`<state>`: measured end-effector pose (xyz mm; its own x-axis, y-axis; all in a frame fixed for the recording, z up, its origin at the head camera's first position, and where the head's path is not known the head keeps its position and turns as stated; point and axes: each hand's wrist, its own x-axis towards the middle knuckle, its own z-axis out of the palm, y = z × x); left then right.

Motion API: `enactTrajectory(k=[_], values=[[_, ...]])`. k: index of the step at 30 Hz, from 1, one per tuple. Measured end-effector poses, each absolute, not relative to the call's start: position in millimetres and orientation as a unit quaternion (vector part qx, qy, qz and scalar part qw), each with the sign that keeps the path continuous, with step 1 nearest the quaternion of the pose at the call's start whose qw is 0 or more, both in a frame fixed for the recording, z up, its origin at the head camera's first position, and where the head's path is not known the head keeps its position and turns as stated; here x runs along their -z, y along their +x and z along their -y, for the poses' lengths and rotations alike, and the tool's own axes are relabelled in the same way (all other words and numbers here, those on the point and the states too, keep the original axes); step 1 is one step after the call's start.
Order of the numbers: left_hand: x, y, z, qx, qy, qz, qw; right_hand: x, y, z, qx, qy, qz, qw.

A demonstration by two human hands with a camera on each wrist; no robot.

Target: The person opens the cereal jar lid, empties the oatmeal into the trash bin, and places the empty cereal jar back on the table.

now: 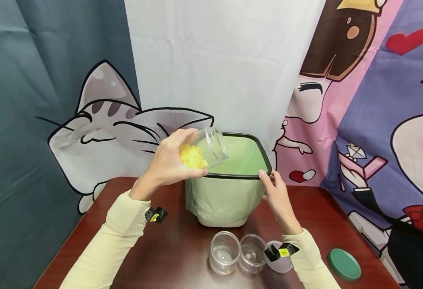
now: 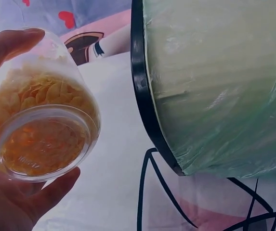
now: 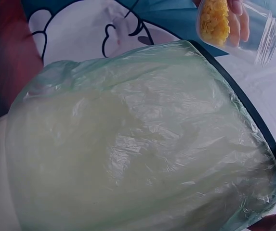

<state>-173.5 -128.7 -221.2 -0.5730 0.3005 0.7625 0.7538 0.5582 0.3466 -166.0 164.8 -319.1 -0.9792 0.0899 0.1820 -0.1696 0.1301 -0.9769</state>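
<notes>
My left hand (image 1: 168, 158) grips a clear plastic jar (image 1: 211, 148), tipped with its open mouth toward the right. Yellow flakes (image 1: 192, 156) lie in the lower end of the jar; in the left wrist view the flakes (image 2: 46, 96) fill much of it. Just right of the jar stands a trash bin (image 1: 222, 200), pale green with a black rim (image 1: 240, 176) and a thin translucent green bag (image 3: 128, 125) over it. The right hand (image 1: 278, 194) holds the bin by its front right rim corner, thumb on top and fingers around the outside.
Two clear jars (image 1: 224, 253) (image 1: 251, 253) stand on the brown table (image 1: 168, 249) in front of the bin. Beside them, a pale lid (image 1: 280, 263) is partly covered by the right wrist camera. A green lid (image 1: 344, 264) lies at the right. Printed curtains (image 1: 225, 60) hang behind.
</notes>
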Motion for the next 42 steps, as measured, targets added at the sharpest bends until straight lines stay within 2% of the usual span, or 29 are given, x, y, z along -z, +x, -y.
enactTrajectory(k=[12,26,42], values=[[220,-183,125,0.325,-0.319,0.825,0.334,315,-169,-166,-0.658,0.026,0.745,0.104],[225,-190,123,0.322,-0.290,0.847,0.307,314,-168,-165,-0.661,0.022,0.743,0.098],[230,-204,123,0.296,-0.306,0.840,0.337,313,-168,-167,-0.663,0.026,0.743,0.095]])
